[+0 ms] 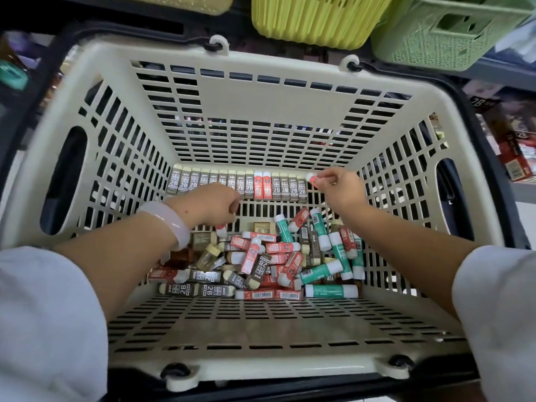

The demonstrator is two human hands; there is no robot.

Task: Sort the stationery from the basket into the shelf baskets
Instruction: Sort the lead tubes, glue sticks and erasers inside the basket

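Shop: shopping basket [290,108], stocked shelf baskets [316,18], boxed goods [519,146] on shelves

A grey shelf [499,74] runs across the upper right, with red boxes [519,158] stacked on a lower level beneath it.

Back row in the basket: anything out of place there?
Yes. In the upright row along the cream basket's far wall, two red packs stand among the grey 2B ones. The right hand pinches another red pack at the row's right end.
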